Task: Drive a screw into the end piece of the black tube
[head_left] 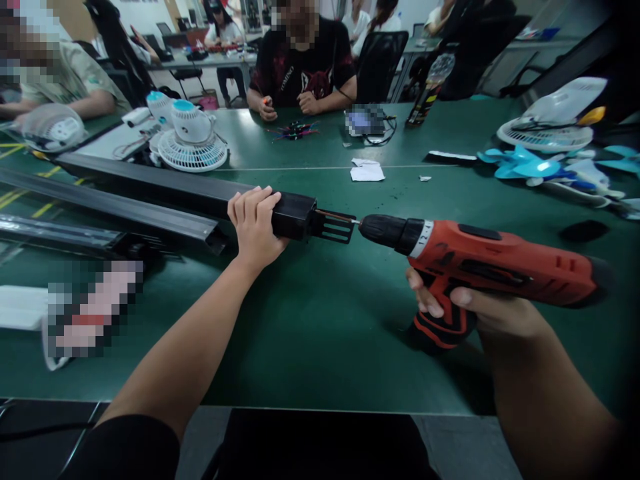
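My left hand (256, 227) is wrapped over a long black square tube (200, 190) near its end, thumb underneath. From that end sticks out a black slotted bracket (334, 227). A red and black cordless drill (505, 260) lies level in my right hand (480, 307), which grips its handle with fingers curled around. The drill's black chuck (383, 230) points left, and its thin bit reaches toward the bracket's end. From this angle I cannot tell whether the bit touches the bracket or goes into the tube's end.
More long metal profiles (125, 200) lie at the left. White fan parts (193, 150) and blue fan blades (530, 163) sit on the green table (320, 347). A bottle (430, 90) and white paper (367, 170) are farther back. A person in a black shirt (305, 63) sits opposite.
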The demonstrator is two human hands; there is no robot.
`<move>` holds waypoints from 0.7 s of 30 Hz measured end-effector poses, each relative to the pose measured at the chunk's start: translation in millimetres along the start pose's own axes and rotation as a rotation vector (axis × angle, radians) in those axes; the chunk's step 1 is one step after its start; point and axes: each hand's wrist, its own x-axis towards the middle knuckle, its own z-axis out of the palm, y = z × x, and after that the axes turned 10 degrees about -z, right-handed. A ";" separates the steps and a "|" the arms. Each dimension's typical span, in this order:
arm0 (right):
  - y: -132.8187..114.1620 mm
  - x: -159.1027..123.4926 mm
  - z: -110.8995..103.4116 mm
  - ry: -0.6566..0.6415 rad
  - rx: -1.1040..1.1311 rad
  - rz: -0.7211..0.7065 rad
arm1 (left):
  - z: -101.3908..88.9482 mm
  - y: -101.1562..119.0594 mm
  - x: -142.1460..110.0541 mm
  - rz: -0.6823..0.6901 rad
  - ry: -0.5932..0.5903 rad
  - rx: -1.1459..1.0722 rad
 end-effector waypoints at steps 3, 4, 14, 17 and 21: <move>-2.4 0.1 1.6 0.029 -0.018 0.029 | -1.8 1.9 0.8 -0.023 -0.040 -0.030; -3.2 0.8 2.5 0.030 -0.029 0.031 | -2.3 2.5 1.1 -0.033 -0.049 -0.031; -5.4 6.0 6.1 0.011 -0.095 -0.051 | -1.9 0.1 1.4 -0.024 -0.052 -0.036; -5.5 5.1 6.0 0.017 -0.087 -0.034 | -1.2 0.0 0.5 0.005 -0.014 -0.039; -5.6 5.6 6.7 0.020 -0.092 -0.018 | -0.6 1.8 -0.2 -0.006 0.009 0.020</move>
